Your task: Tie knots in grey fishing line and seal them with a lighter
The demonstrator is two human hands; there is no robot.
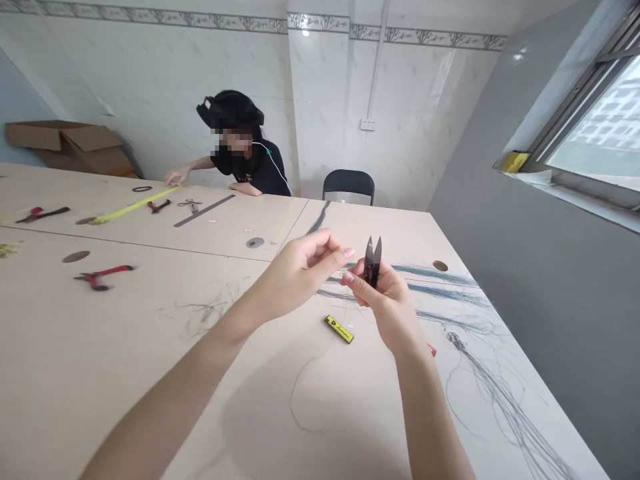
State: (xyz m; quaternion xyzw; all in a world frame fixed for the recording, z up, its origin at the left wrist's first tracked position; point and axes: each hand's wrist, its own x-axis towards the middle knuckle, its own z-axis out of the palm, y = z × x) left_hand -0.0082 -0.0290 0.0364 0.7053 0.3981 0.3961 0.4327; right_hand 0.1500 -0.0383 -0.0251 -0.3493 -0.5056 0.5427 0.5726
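Right hand: closed around small black snips, blades up, held above the counter.
Left hand: fingertips pinched, just beside the snips; any thread too fine to make out.
Open room: wide on the left.
Right edge: near grey fibres.
Hidden: red object, mostly behind the right wrist.

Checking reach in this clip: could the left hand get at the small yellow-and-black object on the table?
Probably yes. The small yellow-and-black object lies on the table just below the left hand, with nothing between them. That hand shows nothing held; the thread snips are in the right hand.
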